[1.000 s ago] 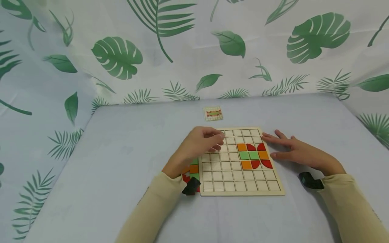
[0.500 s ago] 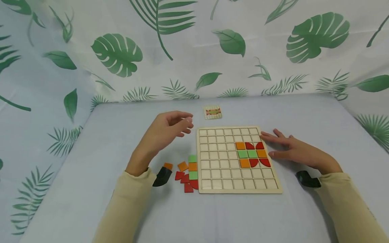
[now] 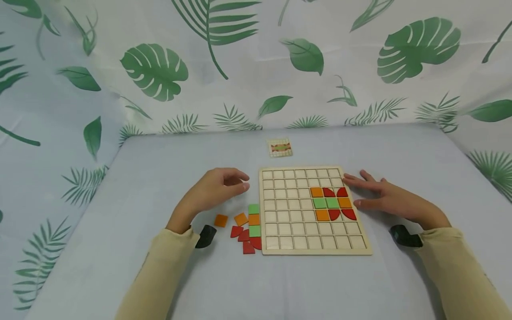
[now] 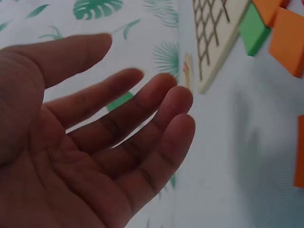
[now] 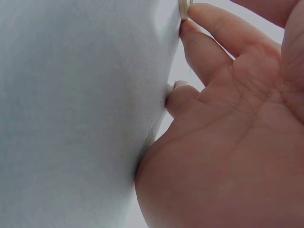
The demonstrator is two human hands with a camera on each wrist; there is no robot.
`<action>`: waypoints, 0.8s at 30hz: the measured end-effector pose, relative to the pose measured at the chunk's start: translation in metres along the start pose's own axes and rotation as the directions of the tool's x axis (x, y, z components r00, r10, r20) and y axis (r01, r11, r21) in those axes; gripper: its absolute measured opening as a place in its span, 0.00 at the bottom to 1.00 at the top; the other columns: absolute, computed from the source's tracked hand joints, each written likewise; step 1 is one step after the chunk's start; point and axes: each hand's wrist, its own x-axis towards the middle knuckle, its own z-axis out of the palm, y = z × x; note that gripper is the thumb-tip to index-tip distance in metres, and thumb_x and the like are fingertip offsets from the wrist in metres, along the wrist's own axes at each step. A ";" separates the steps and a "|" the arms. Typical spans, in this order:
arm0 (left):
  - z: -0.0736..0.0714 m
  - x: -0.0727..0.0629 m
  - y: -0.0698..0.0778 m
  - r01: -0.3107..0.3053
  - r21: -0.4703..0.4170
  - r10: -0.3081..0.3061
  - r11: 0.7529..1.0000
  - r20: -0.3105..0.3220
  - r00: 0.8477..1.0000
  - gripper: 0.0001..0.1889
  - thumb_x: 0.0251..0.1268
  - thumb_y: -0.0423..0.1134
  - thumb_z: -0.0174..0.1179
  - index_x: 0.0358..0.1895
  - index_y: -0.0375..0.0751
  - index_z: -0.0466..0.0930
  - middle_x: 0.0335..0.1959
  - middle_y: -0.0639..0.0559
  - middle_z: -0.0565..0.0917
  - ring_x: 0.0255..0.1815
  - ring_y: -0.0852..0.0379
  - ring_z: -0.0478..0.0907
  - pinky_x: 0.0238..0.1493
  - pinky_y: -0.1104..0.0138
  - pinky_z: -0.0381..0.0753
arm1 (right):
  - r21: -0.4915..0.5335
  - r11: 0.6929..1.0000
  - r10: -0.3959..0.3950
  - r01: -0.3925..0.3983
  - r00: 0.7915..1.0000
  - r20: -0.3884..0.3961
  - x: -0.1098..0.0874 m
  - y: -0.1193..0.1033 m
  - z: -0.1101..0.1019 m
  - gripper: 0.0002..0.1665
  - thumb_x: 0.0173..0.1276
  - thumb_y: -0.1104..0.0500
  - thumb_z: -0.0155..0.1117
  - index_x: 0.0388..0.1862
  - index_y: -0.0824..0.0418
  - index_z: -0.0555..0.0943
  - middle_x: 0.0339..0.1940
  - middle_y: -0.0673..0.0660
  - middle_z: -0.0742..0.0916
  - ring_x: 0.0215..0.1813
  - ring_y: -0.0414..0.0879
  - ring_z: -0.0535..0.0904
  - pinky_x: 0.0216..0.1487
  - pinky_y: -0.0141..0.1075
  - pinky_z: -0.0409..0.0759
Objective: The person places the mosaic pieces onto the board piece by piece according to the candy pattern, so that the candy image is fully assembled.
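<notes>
A pale wooden grid board point(image 3: 280, 230) lies on the table, with orange, green and red pieces set in cells toward its right side. My left hand point(image 3: 216, 189) hovers left of the board, relaxed and holding nothing; in the left wrist view its fingers point(image 4: 156, 142) are loosely bent over a bare palm. Below it lie loose tiles: two orange squares point(image 3: 221, 220), a short column with a green tile point(image 3: 254, 209) on top, and several red pieces point(image 3: 249, 247). My right hand point(image 3: 386, 198) rests on the table with fingertips at the board's right edge.
A small pattern card point(image 3: 280, 147) with a red, orange and green design lies behind the board. Leaf-printed cloth point(image 3: 276, 106) stands upright along the back and left of the table. A black strap piece point(image 3: 406, 235) shows at the right wrist.
My left hand has moved left off the board, then dropped a little toward me, uncovering the loose tiles. My right hand stays at the board's edge.
</notes>
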 end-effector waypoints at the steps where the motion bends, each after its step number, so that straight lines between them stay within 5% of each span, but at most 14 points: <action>1: 0.002 0.001 -0.002 0.005 0.016 -0.005 1.000 0.028 1.000 0.20 0.79 0.47 0.64 0.64 0.41 0.85 0.54 0.52 0.87 0.57 0.51 0.81 0.61 0.53 0.80 | 0.001 1.000 -0.004 0.004 1.000 0.001 0.000 0.000 0.001 0.46 0.75 0.51 0.71 0.86 0.57 0.64 0.89 0.63 0.55 0.87 0.68 0.28 0.75 0.73 0.22; 9: 0.016 0.010 -0.013 -0.004 0.129 -0.023 0.992 0.213 0.977 0.18 0.74 0.40 0.68 0.62 0.39 0.84 0.57 0.52 0.84 0.59 0.51 0.78 0.66 0.55 0.78 | -0.009 1.000 -0.007 0.007 1.000 0.000 0.002 0.001 0.001 0.46 0.75 0.53 0.71 0.86 0.58 0.63 0.89 0.64 0.55 0.87 0.70 0.29 0.74 0.73 0.20; 14: 0.012 0.009 -0.016 -0.044 0.201 -0.008 0.979 0.251 0.968 0.15 0.73 0.39 0.69 0.58 0.40 0.85 0.56 0.51 0.82 0.60 0.50 0.75 0.67 0.54 0.76 | -0.016 1.000 0.001 -0.001 1.000 0.001 0.002 0.002 -0.001 0.46 0.75 0.52 0.71 0.87 0.57 0.62 0.89 0.64 0.54 0.87 0.69 0.28 0.74 0.73 0.20; 24: 0.009 0.005 -0.018 0.024 0.359 -0.132 0.933 0.281 0.951 0.18 0.66 0.45 0.75 0.53 0.48 0.78 0.51 0.53 0.76 0.58 0.51 0.68 0.53 0.57 0.76 | -0.009 1.000 0.007 -0.007 1.000 0.007 0.004 0.002 0.000 0.47 0.75 0.52 0.71 0.87 0.57 0.62 0.89 0.66 0.52 0.86 0.71 0.27 0.74 0.74 0.21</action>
